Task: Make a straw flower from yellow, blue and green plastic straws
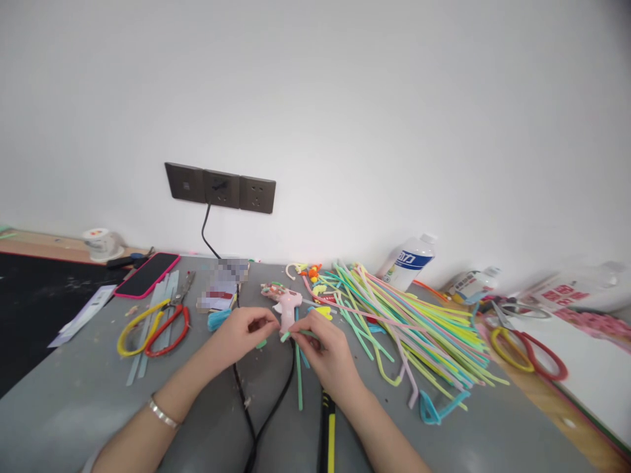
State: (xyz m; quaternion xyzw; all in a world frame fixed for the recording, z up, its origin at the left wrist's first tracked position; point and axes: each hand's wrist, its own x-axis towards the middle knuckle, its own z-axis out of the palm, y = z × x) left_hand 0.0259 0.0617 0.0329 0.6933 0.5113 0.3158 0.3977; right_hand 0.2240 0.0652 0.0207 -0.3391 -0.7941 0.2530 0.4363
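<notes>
My right hand (328, 351) pinches a short green pipe cleaner (285, 337) between thumb and fingers. Close by on the left, my left hand (246, 334) has its thumb and fingertips pressed together; whatever they hold is too small to make out. Just beyond my fingertips lies a pink hot glue gun (289, 311), with a black cord (283, 394) running toward me. A longer green pipe cleaner (299, 384) lies beside my right hand. Beneath that wrist is a black and yellow handle (327, 433), its other end hidden. Blue pipe-cleaner pieces (218, 319) lie behind my left hand.
A large pile of coloured pipe cleaners (419, 322) spreads to the right. Red-and-yellow-handled pliers (170, 328) and a pink-edged phone (148, 274) lie left. Scissors (530, 351) rest at the right edge. A white bottle (409, 263) stands against the wall under a socket panel's right side.
</notes>
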